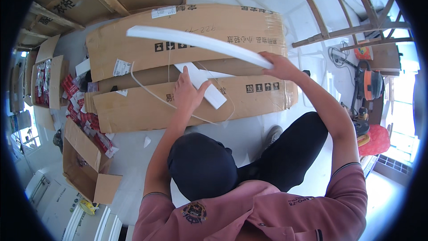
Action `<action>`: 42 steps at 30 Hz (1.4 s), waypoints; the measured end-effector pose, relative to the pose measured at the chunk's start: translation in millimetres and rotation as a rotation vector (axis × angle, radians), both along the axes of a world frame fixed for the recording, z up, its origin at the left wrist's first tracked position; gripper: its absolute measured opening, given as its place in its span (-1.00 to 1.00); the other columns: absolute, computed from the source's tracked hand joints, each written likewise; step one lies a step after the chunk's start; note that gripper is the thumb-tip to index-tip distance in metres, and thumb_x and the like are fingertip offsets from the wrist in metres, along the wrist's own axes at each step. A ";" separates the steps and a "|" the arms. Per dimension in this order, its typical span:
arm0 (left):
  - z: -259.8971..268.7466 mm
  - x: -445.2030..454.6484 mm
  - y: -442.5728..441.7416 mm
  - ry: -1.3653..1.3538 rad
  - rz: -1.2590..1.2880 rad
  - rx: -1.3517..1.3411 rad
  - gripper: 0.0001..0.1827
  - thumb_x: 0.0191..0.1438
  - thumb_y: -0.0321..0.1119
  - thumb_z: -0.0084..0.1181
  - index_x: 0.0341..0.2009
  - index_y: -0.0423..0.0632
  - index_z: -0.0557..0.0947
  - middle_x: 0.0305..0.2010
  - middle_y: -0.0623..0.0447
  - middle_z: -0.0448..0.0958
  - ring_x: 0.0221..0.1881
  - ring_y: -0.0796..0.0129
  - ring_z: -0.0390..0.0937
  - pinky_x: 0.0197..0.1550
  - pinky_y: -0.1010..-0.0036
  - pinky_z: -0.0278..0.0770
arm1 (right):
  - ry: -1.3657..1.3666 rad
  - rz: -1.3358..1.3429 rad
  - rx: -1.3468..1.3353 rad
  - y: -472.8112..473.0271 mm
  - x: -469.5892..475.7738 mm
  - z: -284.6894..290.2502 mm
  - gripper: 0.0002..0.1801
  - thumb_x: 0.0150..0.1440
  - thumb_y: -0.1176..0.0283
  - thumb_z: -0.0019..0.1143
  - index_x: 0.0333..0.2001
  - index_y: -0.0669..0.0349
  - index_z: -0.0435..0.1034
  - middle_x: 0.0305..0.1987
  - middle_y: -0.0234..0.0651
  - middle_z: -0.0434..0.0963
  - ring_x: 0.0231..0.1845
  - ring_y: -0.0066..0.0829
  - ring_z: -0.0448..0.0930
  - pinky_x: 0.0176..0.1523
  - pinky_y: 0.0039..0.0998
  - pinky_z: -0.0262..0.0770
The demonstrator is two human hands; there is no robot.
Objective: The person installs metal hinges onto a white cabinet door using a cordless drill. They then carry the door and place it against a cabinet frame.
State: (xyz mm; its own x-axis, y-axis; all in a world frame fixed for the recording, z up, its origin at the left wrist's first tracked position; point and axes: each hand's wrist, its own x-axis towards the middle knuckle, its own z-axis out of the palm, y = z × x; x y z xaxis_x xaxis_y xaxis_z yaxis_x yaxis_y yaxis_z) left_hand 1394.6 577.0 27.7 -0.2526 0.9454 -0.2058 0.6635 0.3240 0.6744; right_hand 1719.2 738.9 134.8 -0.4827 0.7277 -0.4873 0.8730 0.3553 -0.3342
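My right hand [279, 65] grips one end of a long white foam strip [197, 41], which reaches out to the left above a large flat cardboard box [133, 50]. The box lies with its two flaps parted along a lengthwise gap. My left hand [189, 90] has its fingers spread and rests at the left side of a shorter white foam piece [214, 95] lying over the gap; whether it grips the piece I cannot tell. A pale plastic strap [150, 92] curves loosely across the near flap. Another white piece [217, 74] shows partly in the gap.
At the left stand an open carton [83, 160] and a smaller carton [57, 83] of packets, with red and white packets [80, 107] strewn between. Wooden frames [351, 33] are at the upper right. An orange and black vacuum cleaner [367, 82] and a red bag [376, 140] are right.
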 end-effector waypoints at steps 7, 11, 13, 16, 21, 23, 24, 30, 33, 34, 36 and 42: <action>-52.1 12.5 25.7 -0.417 0.232 0.151 -0.19 0.13 -0.32 0.26 0.38 -0.24 0.16 0.20 -0.26 0.44 0.16 -0.07 0.50 0.20 0.22 0.47 | 0.285 0.114 -0.141 -3.2 -104.3 -107.8 -0.23 -0.11 0.02 0.39 0.16 0.17 0.45 0.01 -0.06 0.64 0.06 -0.02 0.62 0.15 -0.11 0.51; -59.7 -6.0 18.8 -1.003 0.603 -0.028 -0.37 0.25 -0.35 0.10 0.36 -0.17 0.22 0.17 -0.12 0.46 0.09 0.24 0.53 0.07 0.29 0.60 | 0.294 -0.049 -0.304 -38.6 -168.4 -131.0 -0.07 -0.27 0.08 0.48 0.22 0.21 0.39 0.09 0.07 0.59 0.14 -0.01 0.59 0.23 -0.14 0.48; -61.8 -5.1 16.7 -1.324 0.615 -0.097 -0.47 0.29 -0.27 0.06 0.31 -0.12 0.34 0.17 -0.09 0.48 0.07 0.20 0.54 0.05 0.23 0.60 | 0.225 -0.034 -0.247 -44.6 -171.5 -132.0 -0.17 -0.24 0.10 0.47 0.15 0.20 0.43 0.07 0.01 0.61 0.10 -0.06 0.62 0.15 -0.11 0.52; -45.7 -6.2 2.0 -1.599 0.641 -0.193 -0.63 0.32 -0.13 -0.01 0.10 -0.06 0.55 0.08 0.01 0.55 0.11 0.19 0.51 0.14 0.12 0.52 | 0.288 0.093 -0.154 -53.7 -166.7 -112.8 -0.31 -0.17 0.14 0.44 0.07 0.15 0.46 0.00 -0.07 0.64 0.01 -0.07 0.65 0.05 -0.09 0.57; 29.5 4.4 -42.9 -1.578 0.431 -0.158 -0.57 0.38 -0.05 -0.14 0.22 0.03 0.40 0.18 -0.03 0.49 0.18 0.13 0.49 0.27 0.08 0.42 | 0.301 0.132 -0.173 -75.8 -174.0 -25.6 -0.20 -0.07 0.38 0.25 0.31 0.17 0.22 0.01 0.09 0.59 0.02 0.09 0.62 0.07 -0.04 0.55; 65.1 -8.5 -50.8 -1.495 0.456 -0.119 -0.49 0.40 0.02 -0.17 0.31 0.03 0.31 0.21 -0.04 0.47 0.20 0.13 0.48 0.24 0.09 0.44 | 0.289 0.139 -0.303 -76.0 -186.3 16.9 -0.15 -0.08 0.39 0.24 0.35 0.18 0.19 0.05 0.08 0.58 0.07 0.05 0.61 0.16 -0.13 0.52; 79.7 -8.0 -53.3 -1.541 0.414 -0.077 -0.47 0.40 0.03 -0.17 0.32 0.02 0.31 0.22 -0.03 0.47 0.20 0.13 0.48 0.23 0.10 0.46 | 0.362 0.126 -0.367 -73.5 -187.6 37.3 -0.12 -0.10 0.38 0.24 0.37 0.17 0.17 0.07 0.08 0.58 0.09 0.02 0.60 0.19 -0.16 0.50; 135.5 -34.4 -67.1 -1.364 -0.075 -0.121 -0.45 0.33 0.00 -0.01 0.26 -0.09 0.42 0.13 -0.06 0.54 0.13 0.23 0.52 0.06 0.31 0.54 | 0.255 0.115 -0.413 -33.5 -138.3 164.5 0.04 -0.21 0.16 0.29 0.42 0.16 0.19 0.24 0.04 0.49 0.20 -0.12 0.54 0.32 -0.27 0.39; 142.6 -60.8 -83.4 -1.245 -0.297 -0.102 -0.54 0.30 -0.13 0.03 0.18 -0.12 0.50 0.04 -0.05 0.59 0.07 0.24 0.54 0.02 0.35 0.54 | 0.249 0.076 -0.242 -25.2 -78.7 216.2 0.03 -0.20 0.11 0.29 0.40 0.18 0.21 0.25 -0.03 0.50 0.21 -0.08 0.53 0.34 -0.22 0.37; 141.4 -69.0 -88.6 -1.181 -0.262 -0.126 -0.57 0.29 -0.16 0.03 0.15 -0.13 0.53 0.00 -0.04 0.60 0.04 0.26 0.56 0.01 0.36 0.54 | 0.302 0.120 -0.152 -27.0 -53.7 233.8 0.00 -0.19 0.15 0.31 0.39 0.18 0.22 0.25 -0.03 0.50 0.21 -0.08 0.53 0.34 -0.22 0.37; 135.0 -76.1 -92.9 -0.974 -0.178 -0.150 -0.63 0.29 -0.17 0.03 0.05 -0.14 0.60 -0.08 0.00 0.63 -0.04 0.33 0.58 0.00 0.42 0.53 | 0.152 0.066 0.158 -44.1 7.7 263.9 -0.12 -0.15 0.38 0.30 0.34 0.19 0.26 0.25 -0.02 0.49 0.23 -0.08 0.54 0.34 -0.23 0.38; 97.6 -30.2 -74.9 0.242 -0.113 -0.004 -0.26 0.03 -0.23 0.35 0.31 -0.07 0.40 0.36 -0.22 0.34 0.38 -0.04 0.30 0.36 0.13 0.29 | -0.213 -0.381 0.633 -144.7 216.4 267.3 -0.19 -0.07 0.67 0.25 0.32 0.11 0.26 0.20 -0.12 0.49 0.22 -0.08 0.52 0.25 -0.20 0.42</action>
State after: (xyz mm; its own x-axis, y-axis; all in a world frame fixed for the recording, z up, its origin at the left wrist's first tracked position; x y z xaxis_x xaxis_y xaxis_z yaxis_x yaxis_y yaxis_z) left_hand 1364.4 502.1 125.2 -0.1876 0.9697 -0.1564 0.8376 0.2411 0.4901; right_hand 1935.7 594.2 402.2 -0.0845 0.9962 0.0230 0.9962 0.0840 0.0218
